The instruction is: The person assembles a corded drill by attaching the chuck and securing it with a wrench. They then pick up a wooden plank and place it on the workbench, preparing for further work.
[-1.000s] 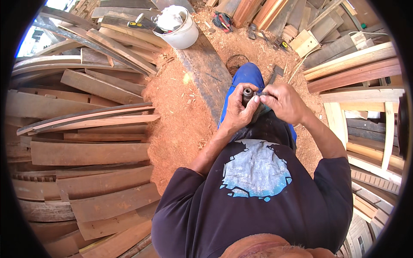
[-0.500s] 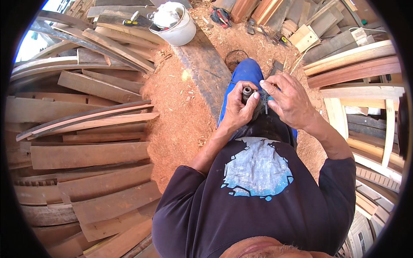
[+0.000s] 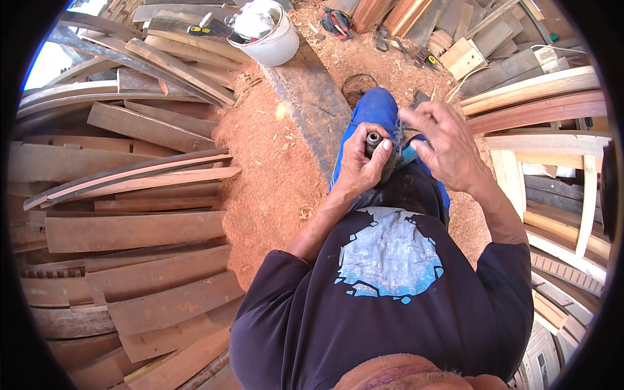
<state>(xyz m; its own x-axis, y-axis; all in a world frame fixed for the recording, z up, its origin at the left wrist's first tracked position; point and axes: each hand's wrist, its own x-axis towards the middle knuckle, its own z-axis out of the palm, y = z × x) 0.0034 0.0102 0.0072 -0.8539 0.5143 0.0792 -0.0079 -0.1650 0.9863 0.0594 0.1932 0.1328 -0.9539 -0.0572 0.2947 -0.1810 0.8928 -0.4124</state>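
My left hand (image 3: 356,164) is wrapped round the dark front end of a hand-held power tool (image 3: 372,139), whose round hollow nose faces up between my thumb and fingers. A teal part of its body (image 3: 407,155) shows just right of my left thumb. The rest of the tool is hidden by my hands and lap. To its right, my right hand (image 3: 448,146) is raised with thumb and forefinger apart, and nothing shows between them. Under the tool is my leg in blue trousers (image 3: 376,107).
Stacked boards (image 3: 133,232) fill the left side, and more timber (image 3: 539,94) lies on the right. A white bucket (image 3: 276,45) stands on a broad plank (image 3: 305,91) at the far side. Sawdust (image 3: 257,188) covers the ground. A coiled cable (image 3: 337,24) and small tools lie farther off.
My right hand has come away from the tool, its thumb and forefinger spreading. The thin grey pin under it no longer shows, while more of the teal body does. My left hand keeps its grip.
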